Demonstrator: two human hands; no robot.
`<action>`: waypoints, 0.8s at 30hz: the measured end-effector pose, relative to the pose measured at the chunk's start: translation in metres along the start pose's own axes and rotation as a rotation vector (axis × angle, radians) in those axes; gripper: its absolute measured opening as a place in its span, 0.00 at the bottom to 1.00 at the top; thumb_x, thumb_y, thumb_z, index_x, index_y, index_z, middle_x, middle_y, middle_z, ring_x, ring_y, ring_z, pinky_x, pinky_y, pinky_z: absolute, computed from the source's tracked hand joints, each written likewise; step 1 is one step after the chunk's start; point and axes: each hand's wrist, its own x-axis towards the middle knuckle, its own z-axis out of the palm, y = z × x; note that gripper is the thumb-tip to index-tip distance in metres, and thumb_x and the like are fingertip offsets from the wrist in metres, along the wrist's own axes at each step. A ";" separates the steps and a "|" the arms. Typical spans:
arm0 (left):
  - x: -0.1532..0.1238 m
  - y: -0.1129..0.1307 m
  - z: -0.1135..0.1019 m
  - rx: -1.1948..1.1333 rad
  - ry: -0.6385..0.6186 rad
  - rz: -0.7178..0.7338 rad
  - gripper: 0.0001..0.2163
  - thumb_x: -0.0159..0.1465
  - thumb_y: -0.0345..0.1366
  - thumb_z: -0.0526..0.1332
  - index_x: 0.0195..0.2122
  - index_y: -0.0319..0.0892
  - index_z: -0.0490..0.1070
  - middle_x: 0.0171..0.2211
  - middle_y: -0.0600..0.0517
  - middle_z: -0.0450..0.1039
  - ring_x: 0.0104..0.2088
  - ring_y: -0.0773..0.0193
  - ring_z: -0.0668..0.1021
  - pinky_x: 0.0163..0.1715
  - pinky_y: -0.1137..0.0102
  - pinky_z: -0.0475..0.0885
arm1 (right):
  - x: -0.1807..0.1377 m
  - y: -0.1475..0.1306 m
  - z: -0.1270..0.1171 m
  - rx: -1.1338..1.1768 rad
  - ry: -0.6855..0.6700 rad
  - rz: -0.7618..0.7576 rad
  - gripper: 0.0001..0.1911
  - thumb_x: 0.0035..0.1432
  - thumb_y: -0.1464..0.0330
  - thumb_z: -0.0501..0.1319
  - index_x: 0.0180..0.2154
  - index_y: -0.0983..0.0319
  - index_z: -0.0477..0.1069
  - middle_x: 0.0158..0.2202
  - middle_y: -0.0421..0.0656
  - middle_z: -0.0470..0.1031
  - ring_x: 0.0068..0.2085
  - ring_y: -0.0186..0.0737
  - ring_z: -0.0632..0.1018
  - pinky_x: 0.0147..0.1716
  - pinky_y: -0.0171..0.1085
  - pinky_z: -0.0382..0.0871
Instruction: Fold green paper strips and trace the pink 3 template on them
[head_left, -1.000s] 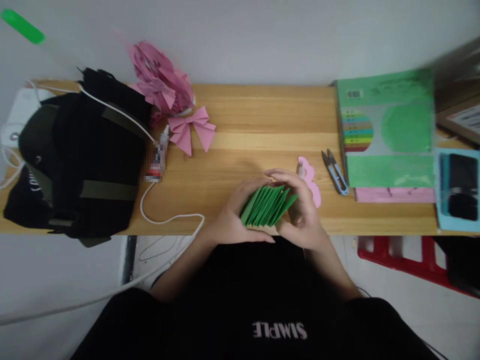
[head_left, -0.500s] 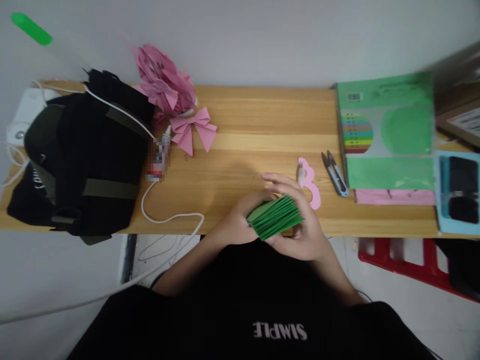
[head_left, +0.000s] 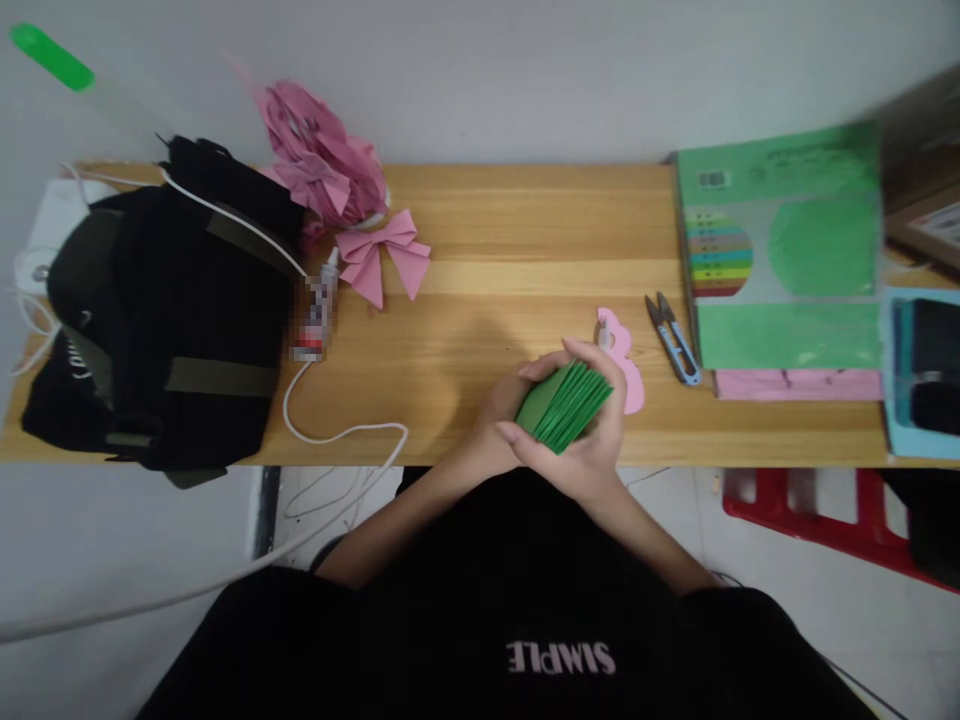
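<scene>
Near the front edge of the wooden surface (head_left: 525, 240), a stack of folded green paper (head_left: 566, 405) is held between the left hand (head_left: 497, 417) and the right hand (head_left: 592, 455), both curled partly closed around it, while a pink cutout (head_left: 631, 385) is seen just beside the right hand.

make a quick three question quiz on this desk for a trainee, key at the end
1. True or false: the blue snips lie between the pink cutout and the green packet.
2. Fill in the word: the tube lies between the black bag and the pink ____.
3. What do the left hand and right hand hold together? a) the blue snips b) the folded green paper c) the tube

Key: 1 true; 2 bow; 3 b
</scene>
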 end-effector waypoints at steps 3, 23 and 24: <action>-0.004 -0.003 -0.002 0.013 0.058 -0.067 0.09 0.65 0.36 0.62 0.46 0.44 0.70 0.38 0.52 0.73 0.41 0.56 0.78 0.41 0.59 0.80 | -0.006 0.011 0.003 0.029 -0.003 0.024 0.33 0.51 0.67 0.70 0.56 0.52 0.61 0.41 0.41 0.70 0.42 0.44 0.75 0.46 0.51 0.74; 0.001 0.063 -0.009 -0.144 0.032 -0.315 0.19 0.65 0.32 0.58 0.58 0.42 0.68 0.56 0.43 0.74 0.58 0.51 0.75 0.60 0.55 0.69 | 0.017 0.005 -0.004 0.219 0.286 0.304 0.24 0.56 0.57 0.67 0.52 0.53 0.67 0.34 0.38 0.76 0.34 0.38 0.78 0.35 0.39 0.75; 0.004 0.063 -0.008 -0.216 0.040 -0.343 0.20 0.65 0.34 0.58 0.58 0.42 0.68 0.58 0.44 0.73 0.59 0.52 0.74 0.62 0.56 0.66 | 0.020 0.004 -0.005 0.187 0.287 0.332 0.23 0.54 0.57 0.68 0.50 0.55 0.68 0.33 0.38 0.76 0.34 0.38 0.78 0.34 0.39 0.75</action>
